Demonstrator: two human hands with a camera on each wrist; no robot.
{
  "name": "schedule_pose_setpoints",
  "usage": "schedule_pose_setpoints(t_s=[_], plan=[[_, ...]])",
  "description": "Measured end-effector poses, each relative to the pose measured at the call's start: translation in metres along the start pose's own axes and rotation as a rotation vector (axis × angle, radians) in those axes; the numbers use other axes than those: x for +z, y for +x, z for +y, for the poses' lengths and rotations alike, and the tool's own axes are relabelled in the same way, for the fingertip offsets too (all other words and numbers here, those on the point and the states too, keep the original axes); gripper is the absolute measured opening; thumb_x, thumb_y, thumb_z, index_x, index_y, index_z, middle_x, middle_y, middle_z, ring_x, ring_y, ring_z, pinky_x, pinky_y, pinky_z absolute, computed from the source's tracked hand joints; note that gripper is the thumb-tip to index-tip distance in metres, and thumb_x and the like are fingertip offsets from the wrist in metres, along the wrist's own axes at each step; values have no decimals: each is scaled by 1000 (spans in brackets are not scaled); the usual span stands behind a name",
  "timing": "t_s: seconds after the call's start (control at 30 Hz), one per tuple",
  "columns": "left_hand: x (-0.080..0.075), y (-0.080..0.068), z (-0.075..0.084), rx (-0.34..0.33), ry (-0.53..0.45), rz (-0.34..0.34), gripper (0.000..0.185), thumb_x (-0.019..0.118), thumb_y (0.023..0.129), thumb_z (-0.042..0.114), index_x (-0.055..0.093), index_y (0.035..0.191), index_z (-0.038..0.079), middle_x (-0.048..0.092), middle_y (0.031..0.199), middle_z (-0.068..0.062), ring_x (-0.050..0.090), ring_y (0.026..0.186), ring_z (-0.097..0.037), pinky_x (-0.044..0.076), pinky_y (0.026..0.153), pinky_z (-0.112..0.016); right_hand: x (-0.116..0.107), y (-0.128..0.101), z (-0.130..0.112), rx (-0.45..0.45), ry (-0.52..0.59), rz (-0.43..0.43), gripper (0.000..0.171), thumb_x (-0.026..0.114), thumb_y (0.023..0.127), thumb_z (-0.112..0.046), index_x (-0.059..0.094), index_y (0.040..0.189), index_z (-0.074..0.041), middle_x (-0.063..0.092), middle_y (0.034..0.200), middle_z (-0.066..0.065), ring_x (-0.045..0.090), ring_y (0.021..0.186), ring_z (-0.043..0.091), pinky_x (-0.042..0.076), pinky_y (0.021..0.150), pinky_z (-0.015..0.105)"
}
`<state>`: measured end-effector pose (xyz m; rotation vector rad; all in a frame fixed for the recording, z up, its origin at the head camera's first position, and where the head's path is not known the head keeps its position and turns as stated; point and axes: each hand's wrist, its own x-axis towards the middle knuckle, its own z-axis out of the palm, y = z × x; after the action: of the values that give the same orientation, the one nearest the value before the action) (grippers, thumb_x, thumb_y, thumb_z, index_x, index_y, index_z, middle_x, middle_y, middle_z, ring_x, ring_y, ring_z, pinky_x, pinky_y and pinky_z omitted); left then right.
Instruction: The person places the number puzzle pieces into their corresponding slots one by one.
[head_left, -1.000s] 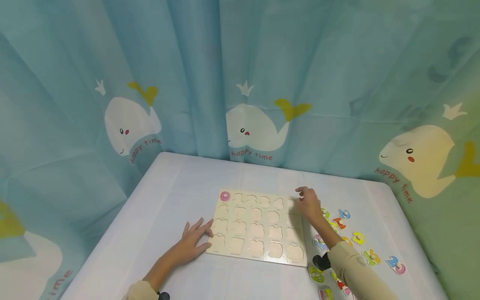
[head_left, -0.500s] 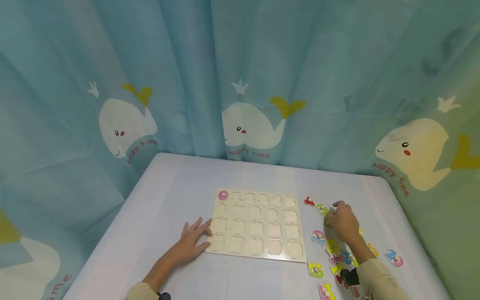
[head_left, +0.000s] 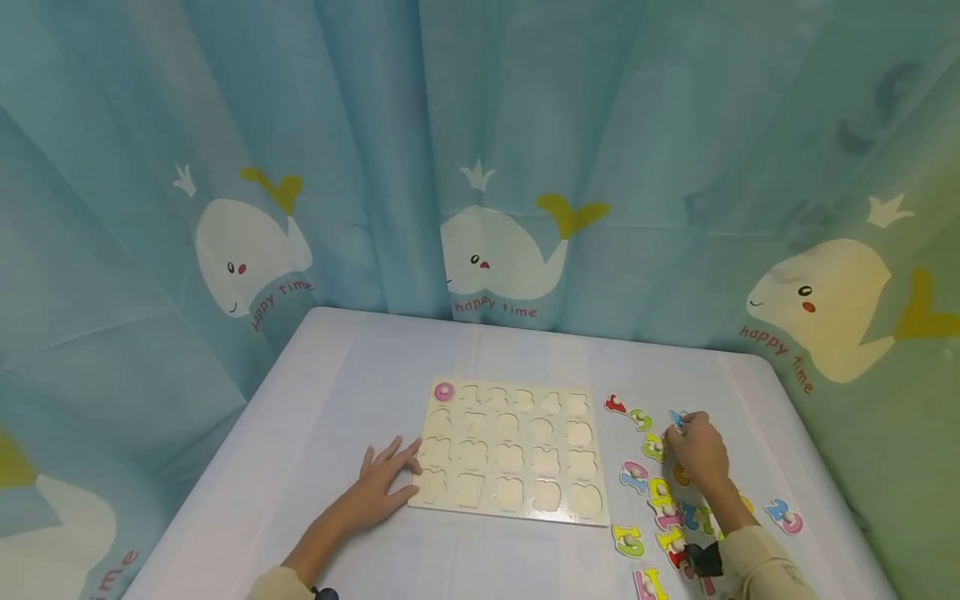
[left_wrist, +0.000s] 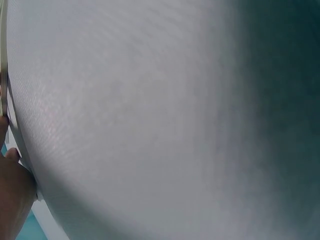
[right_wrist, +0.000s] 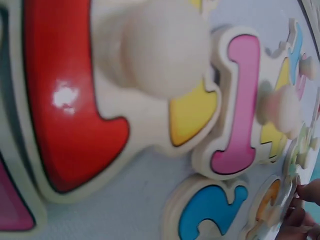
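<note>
Left hand lies flat, fingers spread, on the table against the near-left edge of the puzzle board. Right hand, fingers curled, pinches a blue number piece among loose pieces right of the board; pink ring piece sits in the board's far-left slot

Head cam sits high at the near edge, looks forward and down over the whole table to the far curtain. Left wrist cam lies almost on the tablecloth, faces across it, board edge at frame left. Right wrist cam very near, skims low over the number pieces at the table's right; shares that cluster with head view
</note>
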<state>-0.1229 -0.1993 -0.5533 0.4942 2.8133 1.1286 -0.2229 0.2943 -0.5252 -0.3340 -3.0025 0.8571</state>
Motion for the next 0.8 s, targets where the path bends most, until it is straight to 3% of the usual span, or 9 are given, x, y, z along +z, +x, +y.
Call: schedule_pose_setpoints(t_s=[0.17, 0.37, 0.8], plan=[[-3, 1, -2, 3, -4, -4, 14, 64, 87, 18, 56, 97, 23, 37, 146, -11, 19, 136, -42, -10, 101, -65, 2, 5, -13, -134, 40, 55, 41, 58, 90, -8, 43, 121, 14, 54, 91, 24, 51, 73, 29, 44, 57, 35], [-1, 2, -8, 30, -3, 3, 14, 64, 88, 20, 54, 96, 25, 38, 145, -11, 20, 136, -43, -9, 100, -67, 11, 8, -30, -288, 97, 75, 36, 58, 89, -2, 46, 121, 12, 55, 91, 19, 52, 71, 25, 42, 53, 32], [4, -2, -9, 40, -15, 3, 13, 63, 89, 24, 53, 96, 26, 39, 144, -12, 21, 135, -45, -9, 98, -69, 43, 15, -85, -560, 47, -5, 32, 67, 83, 2, 55, 113, 7, 56, 86, 12, 54, 71, 23, 46, 59, 35]])
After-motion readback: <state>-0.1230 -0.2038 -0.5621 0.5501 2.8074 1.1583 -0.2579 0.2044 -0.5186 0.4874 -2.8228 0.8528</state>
